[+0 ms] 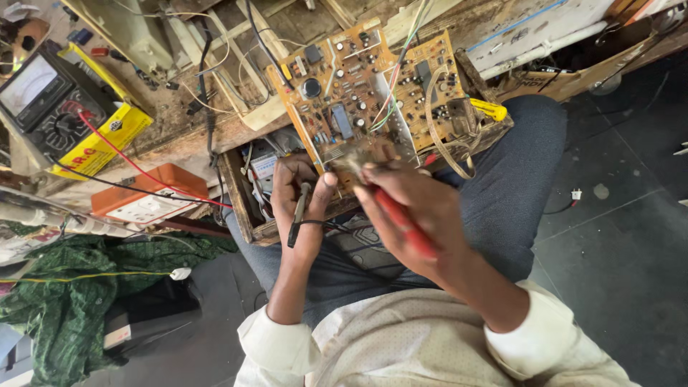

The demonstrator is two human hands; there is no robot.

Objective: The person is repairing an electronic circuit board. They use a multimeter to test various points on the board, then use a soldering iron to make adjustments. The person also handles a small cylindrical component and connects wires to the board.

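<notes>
A brown circuit board (362, 86) crowded with components leans on the edge of a wooden workbench, above my lap. My left hand (299, 208) grips a dark probe (299, 215) with a black lead, its tip pointing at the board's lower edge. My right hand (408, 208) holds a red-handled tool (405, 226), its tip also at the board's lower edge, close to my left thumb. A second, smaller board (430, 82) sits beside the first, joined by coloured wires.
An analogue multimeter (43, 100) in a yellow case lies at the left, red and black leads running from it. An orange box (147, 197) sits below it. An open wooden drawer (247, 193) holds parts. Green cloth (64, 287) lies on the floor.
</notes>
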